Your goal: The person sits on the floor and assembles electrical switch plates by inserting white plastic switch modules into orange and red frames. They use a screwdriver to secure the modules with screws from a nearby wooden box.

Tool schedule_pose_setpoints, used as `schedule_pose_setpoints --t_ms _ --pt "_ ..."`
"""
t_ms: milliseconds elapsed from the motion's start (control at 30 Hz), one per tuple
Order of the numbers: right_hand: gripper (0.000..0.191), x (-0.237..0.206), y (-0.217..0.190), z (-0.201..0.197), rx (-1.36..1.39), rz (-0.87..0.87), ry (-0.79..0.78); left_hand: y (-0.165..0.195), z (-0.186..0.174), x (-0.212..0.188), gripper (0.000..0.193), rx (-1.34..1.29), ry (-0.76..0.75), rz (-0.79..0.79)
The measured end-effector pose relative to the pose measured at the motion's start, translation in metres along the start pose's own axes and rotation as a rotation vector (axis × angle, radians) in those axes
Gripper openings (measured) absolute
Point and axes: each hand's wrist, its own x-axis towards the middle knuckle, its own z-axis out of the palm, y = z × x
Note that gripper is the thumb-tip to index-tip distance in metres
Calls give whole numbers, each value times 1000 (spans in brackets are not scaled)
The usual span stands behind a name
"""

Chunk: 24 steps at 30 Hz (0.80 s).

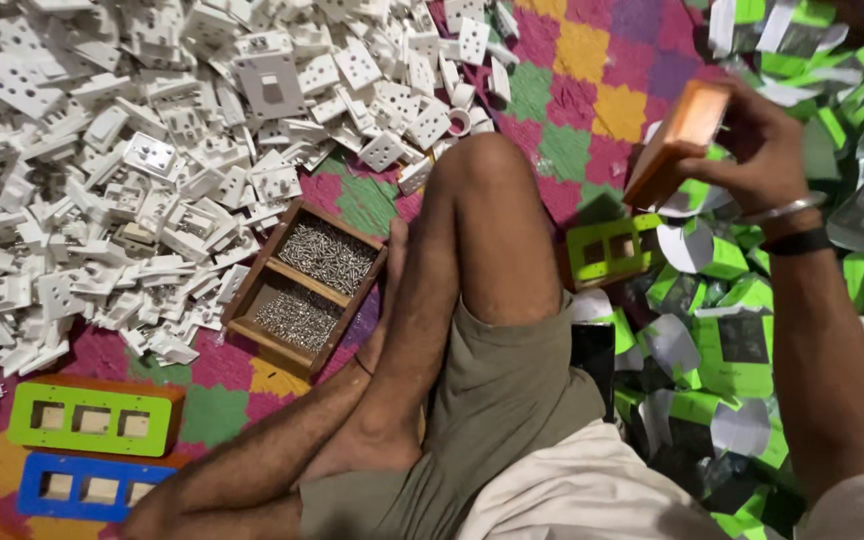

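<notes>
Gripping an orange block in the right hand, raised over green-and-white packets for a closer look, sitting cross-legged on the floor, left hand barely visible, grip impossible to tell, screw tray within reach.

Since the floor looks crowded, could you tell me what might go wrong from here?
1. The open wooden screw tray lies right against the bent leg; a shift of it could tip the tray and scatter screws.
2. The right hand holds the orange block above the green packaging pile; if dropped, it could vanish among them.
3. The white socket parts lie heaped beside the tray and might slide in.
</notes>
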Motion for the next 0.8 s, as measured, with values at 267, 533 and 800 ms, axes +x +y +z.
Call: schedule_pose_setpoints --t_ms 267,533,800 --pt "88 -11 -151 59 192 -252 -115 45 -21 -16 29 -214 -126 236" --pt "101 -60 -244 258 -233 -483 -511 20 64 -89 24 -453 -395 75" --pt "93 -93 -251 369 -94 -659 -675 -60 17 -130 19 -392 103 -67"
